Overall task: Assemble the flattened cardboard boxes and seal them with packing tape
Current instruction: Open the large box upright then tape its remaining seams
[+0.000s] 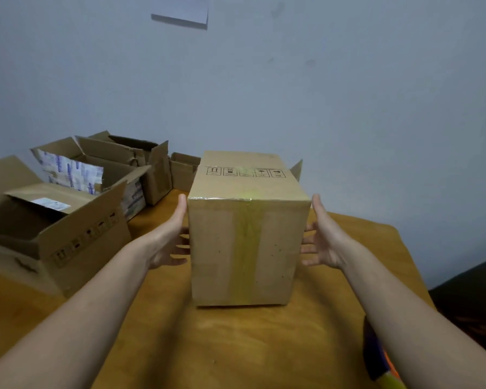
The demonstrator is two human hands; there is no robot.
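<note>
A brown cardboard box (247,234) stands in the middle of the wooden table (236,346), its near face sealed down the centre with a strip of clear yellowish tape. Handling symbols are printed on its top face, and a flap sticks out at its far right end. My left hand (170,237) lies flat against the box's left side with straight fingers. My right hand (324,237) does the same on the right side. Whether the box rests on the table or is lifted slightly is unclear.
Several open cardboard boxes (68,220) crowd the table's left and back left. A dark tool with orange and yellow parts (382,357) lies at the table's right front edge under my right forearm. A dark seat (469,290) stands at right. A plain wall rises behind.
</note>
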